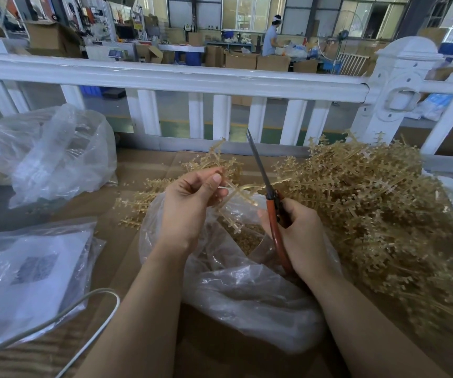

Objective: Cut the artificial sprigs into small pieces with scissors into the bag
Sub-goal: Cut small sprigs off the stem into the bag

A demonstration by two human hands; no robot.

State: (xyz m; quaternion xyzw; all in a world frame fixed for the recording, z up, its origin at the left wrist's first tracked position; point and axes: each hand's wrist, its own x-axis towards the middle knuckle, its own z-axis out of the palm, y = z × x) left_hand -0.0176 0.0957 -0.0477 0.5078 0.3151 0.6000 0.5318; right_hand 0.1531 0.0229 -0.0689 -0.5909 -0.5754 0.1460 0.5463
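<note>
Over the open mouth of the clear bag (247,290), the left hand (190,208) pinches a tan sprig (236,192) between thumb and fingertips, while the right hand (299,236) is wrapped round the orange handles of the scissors (267,192) — blades together, pointing up and away. Cut bits sit inside the bag. Right of it, a big heap of sprigs (370,203) covers the cardboard-topped table (143,165); more plastic bags (56,154) lie far left, with a white railing (165,77) beyond.

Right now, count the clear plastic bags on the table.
3: crumpled clear plastic bag far left; clear plastic bag holding white paper near left; open clear plastic bag under the hands. Others may be hidden.
</note>
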